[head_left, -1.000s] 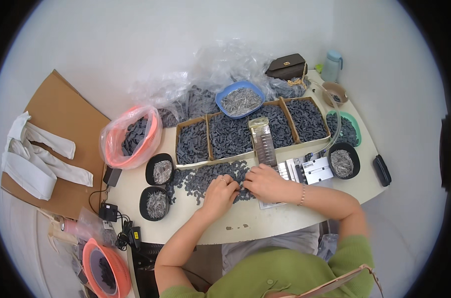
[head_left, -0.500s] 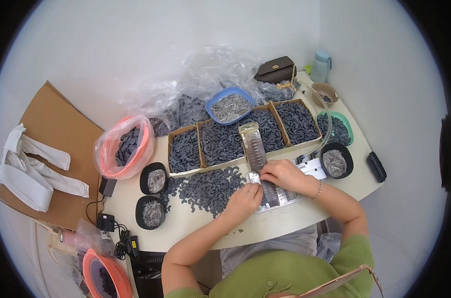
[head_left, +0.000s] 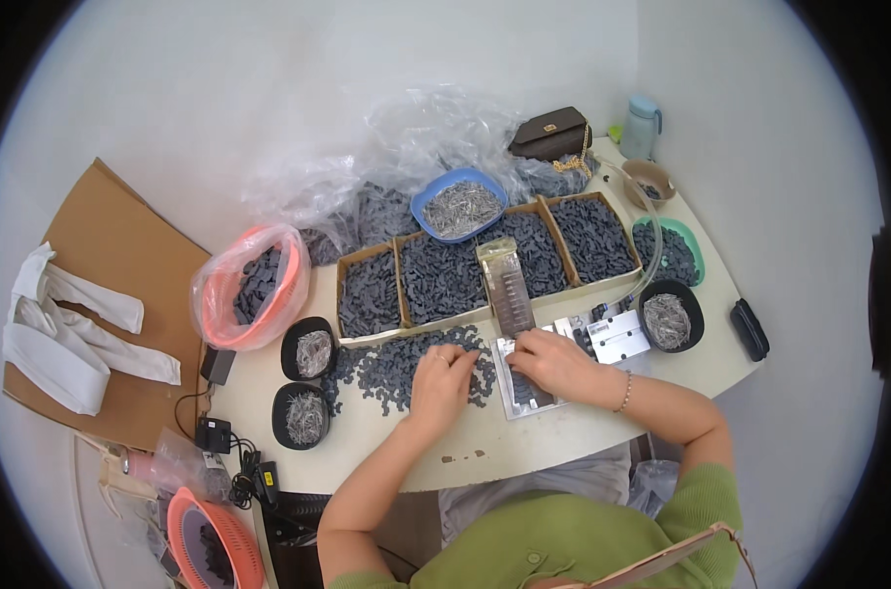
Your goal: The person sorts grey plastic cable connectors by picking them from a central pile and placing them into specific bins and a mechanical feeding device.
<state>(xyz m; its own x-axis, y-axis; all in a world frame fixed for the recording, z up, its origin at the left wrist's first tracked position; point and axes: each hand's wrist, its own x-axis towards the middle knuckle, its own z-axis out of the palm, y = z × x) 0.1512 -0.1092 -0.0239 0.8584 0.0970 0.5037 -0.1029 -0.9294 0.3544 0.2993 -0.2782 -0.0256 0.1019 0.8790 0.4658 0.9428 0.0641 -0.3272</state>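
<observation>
My left hand [head_left: 441, 385] is over the right part of a loose pile of small dark grey parts [head_left: 394, 371], thumb and fingers pinched together. What it pinches, if anything, is too small to make out. My right hand [head_left: 555, 367] rests on a flat silver metal fixture [head_left: 520, 406], its fingers bent and closed at the fixture's upper left. Whatever lies under those fingertips is hidden. A long clear plastic tray [head_left: 507, 289] with a yellowish far end runs from the fixture toward the boxes. Right of my right hand sits a silver metal block [head_left: 619, 337].
Shallow cardboard boxes [head_left: 374, 334] of dark parts line the back, with a blue bowl [head_left: 445, 181] of metal pins on them. Black bowls [head_left: 293, 432] of pins flank the work. A bagged pink basket [head_left: 290, 285] stands left, a green bowl [head_left: 699, 257] right.
My left hand has left the fixture and moved left onto the loose parts. My right hand remains at the fixture, shifted slightly. The view has shifted a little.
</observation>
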